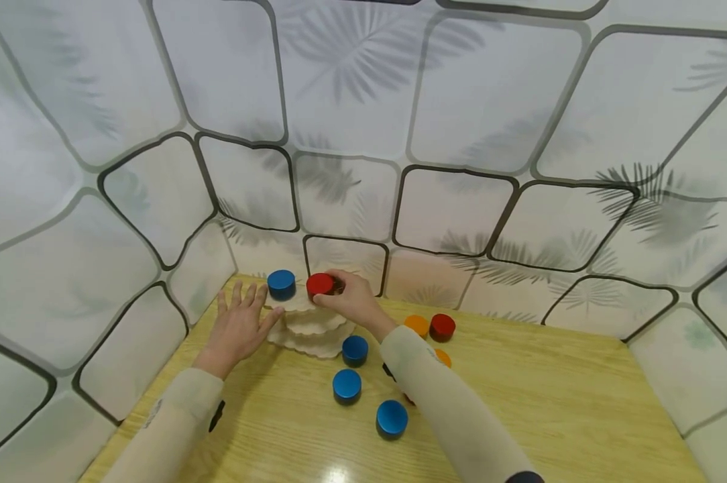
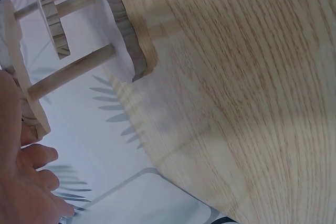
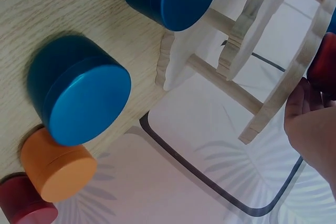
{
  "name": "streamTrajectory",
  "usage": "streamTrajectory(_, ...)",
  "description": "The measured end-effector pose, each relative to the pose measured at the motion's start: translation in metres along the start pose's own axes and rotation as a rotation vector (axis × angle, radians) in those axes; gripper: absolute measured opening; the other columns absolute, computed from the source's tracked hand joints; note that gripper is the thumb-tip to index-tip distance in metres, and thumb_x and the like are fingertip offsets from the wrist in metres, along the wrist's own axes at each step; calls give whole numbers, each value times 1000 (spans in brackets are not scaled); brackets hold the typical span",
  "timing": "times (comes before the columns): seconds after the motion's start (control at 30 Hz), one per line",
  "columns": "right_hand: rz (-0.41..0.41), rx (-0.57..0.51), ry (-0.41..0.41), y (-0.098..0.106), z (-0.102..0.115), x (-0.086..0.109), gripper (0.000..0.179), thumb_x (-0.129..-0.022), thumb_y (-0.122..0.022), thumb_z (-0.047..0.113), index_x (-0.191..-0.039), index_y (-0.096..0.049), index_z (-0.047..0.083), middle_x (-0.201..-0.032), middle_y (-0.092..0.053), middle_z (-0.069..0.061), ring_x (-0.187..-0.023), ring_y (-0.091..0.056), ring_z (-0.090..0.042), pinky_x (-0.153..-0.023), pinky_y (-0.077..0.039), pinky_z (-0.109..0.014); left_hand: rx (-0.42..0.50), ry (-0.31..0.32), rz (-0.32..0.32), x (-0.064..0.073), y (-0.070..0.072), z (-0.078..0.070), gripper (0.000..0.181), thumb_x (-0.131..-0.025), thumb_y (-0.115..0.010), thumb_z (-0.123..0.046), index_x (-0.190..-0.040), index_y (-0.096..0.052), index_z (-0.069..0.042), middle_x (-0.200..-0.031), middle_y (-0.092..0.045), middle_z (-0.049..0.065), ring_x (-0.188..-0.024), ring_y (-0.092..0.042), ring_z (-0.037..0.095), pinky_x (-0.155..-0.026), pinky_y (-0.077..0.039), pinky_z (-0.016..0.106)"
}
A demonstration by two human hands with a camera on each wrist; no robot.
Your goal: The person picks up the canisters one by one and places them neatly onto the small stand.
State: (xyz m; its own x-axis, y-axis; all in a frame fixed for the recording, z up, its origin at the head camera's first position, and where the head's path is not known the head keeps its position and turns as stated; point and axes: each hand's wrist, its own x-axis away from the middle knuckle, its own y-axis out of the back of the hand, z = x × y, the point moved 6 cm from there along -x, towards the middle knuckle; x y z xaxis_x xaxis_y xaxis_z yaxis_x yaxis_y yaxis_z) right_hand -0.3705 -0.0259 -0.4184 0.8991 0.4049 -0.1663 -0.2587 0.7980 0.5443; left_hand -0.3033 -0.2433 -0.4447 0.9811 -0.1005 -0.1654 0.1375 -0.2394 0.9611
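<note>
A tiered wooden stand (image 1: pixel 315 343) with scalloped shelves and round posts stands in the table's far left corner. On its top shelf sits a blue round tin (image 1: pixel 282 284). Beside that tin, my right hand (image 1: pixel 356 300) pinches a red round tin (image 1: pixel 320 285) between thumb and fingers, at the shelf's right side. In the right wrist view the red tin (image 3: pixel 323 69) is right at the top board. My left hand (image 1: pixel 235 332) rests against the left edge of the top shelf, fingers spread, its thumb toward the blue tin.
Three blue tins (image 1: pixel 347 386) stand on the table in front of the stand. Orange tins (image 1: pixel 416 326) and another red tin (image 1: pixel 442 327) are to the right, partly behind my right sleeve (image 1: pixel 454 396). Patterned walls (image 1: pixel 454 208) enclose the wooden table (image 1: pixel 550 402) behind and at the sides.
</note>
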Motion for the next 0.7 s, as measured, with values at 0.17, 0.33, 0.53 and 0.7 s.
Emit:
streamTrajectory(0.17,-1,-12,4,-3,4,-1,51,-91,-82,25,-137,-68,8,-124,-75,-11,-101,-69,-21,-88,-59,-33,12,18,-5,1,0,0,80,-111,-38,-58,-163,-33,4,-165,-30,36,-158,-12,59,-122,-6,80)
streamTrajectory(0.33,6,-30,5,-8,5,-3,52,-91,-82,25,-137,-68,6,-125,-75,-12,-101,-68,-20,-88,-58,-30,8,23,-9,1,-1,0,80,-111,-37,-59,-163,-34,2,-166,-30,35,-158,-12,58,-123,-6,79)
streamTrajectory(0.53,9,-43,-17,-10,6,-3,52,-92,-82,25,-138,-67,6,-126,-74,-12,-104,-69,-21,-91,-59,-32,2,18,-15,1,-1,1,77,-112,-38,-55,-163,-34,2,-166,-30,35,-157,-12,59,-122,-6,80)
streamTrajectory(0.7,13,-25,-23,-10,8,-3,53,-92,-81,26,-139,-67,6,-127,-74,-12,-104,-69,-22,-91,-59,-32,-13,15,-22,1,-2,2,75,-112,-40,-54,-163,-36,1,-165,-33,35,-157,-14,59,-122,-8,80)
